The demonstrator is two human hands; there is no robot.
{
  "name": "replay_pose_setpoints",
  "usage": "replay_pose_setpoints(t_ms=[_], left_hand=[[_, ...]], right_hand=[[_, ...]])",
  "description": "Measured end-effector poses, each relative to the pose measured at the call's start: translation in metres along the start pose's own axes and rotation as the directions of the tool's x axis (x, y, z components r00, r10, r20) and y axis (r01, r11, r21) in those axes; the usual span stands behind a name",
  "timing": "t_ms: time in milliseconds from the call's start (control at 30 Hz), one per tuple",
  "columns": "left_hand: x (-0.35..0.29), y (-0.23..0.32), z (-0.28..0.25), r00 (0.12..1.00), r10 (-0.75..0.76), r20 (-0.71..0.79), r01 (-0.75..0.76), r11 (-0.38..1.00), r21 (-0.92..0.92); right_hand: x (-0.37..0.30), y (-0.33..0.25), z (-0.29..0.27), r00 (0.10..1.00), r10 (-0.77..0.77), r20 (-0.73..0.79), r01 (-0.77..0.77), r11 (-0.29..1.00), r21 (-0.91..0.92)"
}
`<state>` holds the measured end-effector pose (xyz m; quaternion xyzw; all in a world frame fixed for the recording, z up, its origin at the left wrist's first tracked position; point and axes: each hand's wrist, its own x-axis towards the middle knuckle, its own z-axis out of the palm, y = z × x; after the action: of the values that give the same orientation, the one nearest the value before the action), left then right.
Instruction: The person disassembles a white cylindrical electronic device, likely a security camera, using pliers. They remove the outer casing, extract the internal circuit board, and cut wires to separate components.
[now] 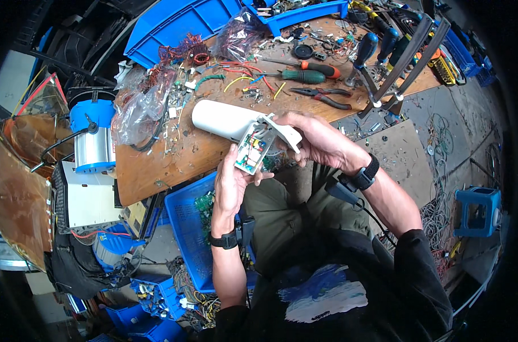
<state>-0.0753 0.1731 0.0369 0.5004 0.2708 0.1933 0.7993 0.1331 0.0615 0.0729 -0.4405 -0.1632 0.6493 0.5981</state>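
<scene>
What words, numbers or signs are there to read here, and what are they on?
None reads clearly.
Black shirt: tiny mark in its print, unreadable.
Blue piece, lower left: pale marks, too blurred.
Circuit board: any markings are too small to read.
White tube: no lettering shows.

pliers (316, 93): lay with handles spread on the workbench (142, 176), toward its right end
green screwdriver (306, 76): rested on the workbench's far half
clear plastic bag (139, 121): lay crumpled at the workbench's left end
blue stool (477, 212): stood on the floor, right of the workbench
</scene>
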Motion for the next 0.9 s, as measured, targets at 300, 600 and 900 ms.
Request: replay_pose_setpoints(t_ms=[300, 600, 900], left_hand=[[-0.003, 0.001, -0.001, 1.000, 0.009, -0.018, -0.010, 0.998, -0.054], [-0.001, 0.004, 0.001, 1.000, -0.006, 0.007, 0.006, 0.999, 0.038], [0.001, 0.004, 0.000, 1.000, 0.016, 0.010, -0.017, 0.994, 0.107]], right_hand=[[-0.003, 0.004, 0.002, 0.999, -0.029, 0.031, 0.030, 0.999, -0.014], [-0.006, 0.005, 0.000, 0.999, -0.032, 0.031, 0.033, 0.999, -0.009], [-0.008, 0.012, -0.005, 0.999, -0.030, 0.027, 0.029, 0.999, 0.016]])
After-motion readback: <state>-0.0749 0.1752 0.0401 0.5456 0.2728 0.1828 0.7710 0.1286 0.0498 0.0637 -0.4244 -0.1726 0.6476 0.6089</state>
